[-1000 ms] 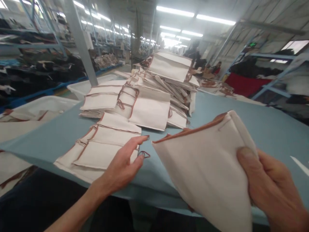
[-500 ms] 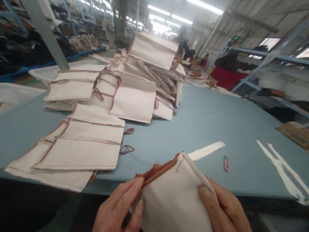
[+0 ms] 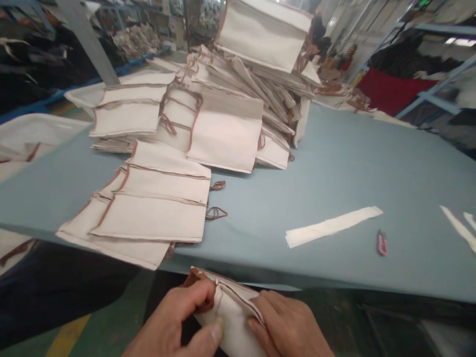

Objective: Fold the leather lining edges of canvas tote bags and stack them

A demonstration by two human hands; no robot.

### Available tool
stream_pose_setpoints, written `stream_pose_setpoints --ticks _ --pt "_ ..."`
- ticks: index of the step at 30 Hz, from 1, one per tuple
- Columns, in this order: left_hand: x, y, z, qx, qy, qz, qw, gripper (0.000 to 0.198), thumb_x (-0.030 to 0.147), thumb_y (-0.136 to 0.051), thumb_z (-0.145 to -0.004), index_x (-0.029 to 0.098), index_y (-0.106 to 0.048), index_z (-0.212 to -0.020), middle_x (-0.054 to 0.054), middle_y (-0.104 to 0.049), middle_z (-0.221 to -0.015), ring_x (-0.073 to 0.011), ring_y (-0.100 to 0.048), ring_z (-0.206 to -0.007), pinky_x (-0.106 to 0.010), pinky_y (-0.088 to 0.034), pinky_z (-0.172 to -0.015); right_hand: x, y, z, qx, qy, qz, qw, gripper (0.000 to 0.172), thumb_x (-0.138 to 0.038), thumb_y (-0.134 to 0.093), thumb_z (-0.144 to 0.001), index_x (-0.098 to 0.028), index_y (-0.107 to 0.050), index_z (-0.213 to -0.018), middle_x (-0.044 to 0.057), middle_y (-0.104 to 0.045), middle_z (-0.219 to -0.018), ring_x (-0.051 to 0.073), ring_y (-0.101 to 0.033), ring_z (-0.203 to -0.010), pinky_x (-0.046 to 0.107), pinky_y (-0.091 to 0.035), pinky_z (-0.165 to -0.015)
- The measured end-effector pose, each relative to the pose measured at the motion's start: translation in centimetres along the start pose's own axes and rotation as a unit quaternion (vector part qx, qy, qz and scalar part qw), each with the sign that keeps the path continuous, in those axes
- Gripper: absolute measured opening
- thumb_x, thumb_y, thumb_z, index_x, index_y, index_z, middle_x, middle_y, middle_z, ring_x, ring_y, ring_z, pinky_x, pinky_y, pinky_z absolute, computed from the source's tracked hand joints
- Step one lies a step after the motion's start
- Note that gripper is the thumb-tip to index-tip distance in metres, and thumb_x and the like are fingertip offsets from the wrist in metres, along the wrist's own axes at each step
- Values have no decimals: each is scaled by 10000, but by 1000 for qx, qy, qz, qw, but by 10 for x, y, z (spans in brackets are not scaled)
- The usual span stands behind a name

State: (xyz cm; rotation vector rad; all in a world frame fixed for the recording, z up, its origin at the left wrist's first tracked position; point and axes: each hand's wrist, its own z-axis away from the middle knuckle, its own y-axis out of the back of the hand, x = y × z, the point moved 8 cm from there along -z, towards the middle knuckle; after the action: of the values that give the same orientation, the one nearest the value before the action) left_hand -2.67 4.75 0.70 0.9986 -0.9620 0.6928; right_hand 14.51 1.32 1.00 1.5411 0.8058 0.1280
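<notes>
Low at the front edge of the table, both hands hold a cream fabric bag with brown trim. My left hand grips its brown-edged corner between thumb and fingers. Opposite, my right hand is closed on the seamed side edge, thumb on the cream face. The lower part of the bag runs out of view. Just beyond the hands lies a stack of similar cream bags, with brown cord loops sticking out at its right side.
A large heap of cream bags covers the back left of the blue-grey table. A white fabric strip and pink-handled thread snips lie to the right. White bins stand at the left.
The bag has come down and toward me, below the table edge. My left hand has shifted to its corner. The view has tilted down and turned left.
</notes>
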Motion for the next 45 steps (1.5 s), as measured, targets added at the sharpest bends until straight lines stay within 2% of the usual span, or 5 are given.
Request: stream_pose_setpoints --ticks 9,21,36,40,45 --pt "0 6 -9 -40 23 3 999 323 403 -461 -1002 257 -646 -781 29 -718 -697 -181 -659 -640 -219 -491 -592 -9 3 -18 5 -31 -109 993 108 -252 -569 -1011 -215 -670 -1018 30 -728 -815 184 -694 -671 266 -474 -613" --pt "-13 10 6 -25 77 62 995 249 391 -604 -886 223 -671 -714 20 -655 -645 -160 -586 -594 -213 -446 -540 -18 -34 -52 -129 -293 -551 771 188 -308 -696 -841 -227 -526 -844 -69 -488 -697 112 -432 -615 225 -355 -562" --pt "-15 1 8 -68 106 16 992 360 472 -545 -940 218 -717 -752 -10 -666 -715 -204 -611 -750 -234 -449 -602 -9 -37 -40 -136 -282 -660 683 451 -592 -748 -823 -208 -513 -838 -58 -480 -754 111 -379 -679 222 -336 -626" --pt "-10 2 6 -35 125 21 991 341 452 -569 -904 212 -698 -698 -1 -638 -679 -182 -567 -685 -236 -430 -609 -7 -34 -39 -135 -302 -607 723 290 -462 -654 -868 -217 -513 -801 -54 -480 -705 117 -410 -645 226 -333 -583" --pt "-11 -6 3 -83 108 71 988 326 485 -616 -899 197 -690 -764 -6 -630 -718 -174 -538 -678 -234 -441 -623 -8 -6 -44 -27 -231 -397 888 152 -281 -574 -885 -229 -514 -756 -31 -579 -658 130 -524 -581 240 -356 -565"
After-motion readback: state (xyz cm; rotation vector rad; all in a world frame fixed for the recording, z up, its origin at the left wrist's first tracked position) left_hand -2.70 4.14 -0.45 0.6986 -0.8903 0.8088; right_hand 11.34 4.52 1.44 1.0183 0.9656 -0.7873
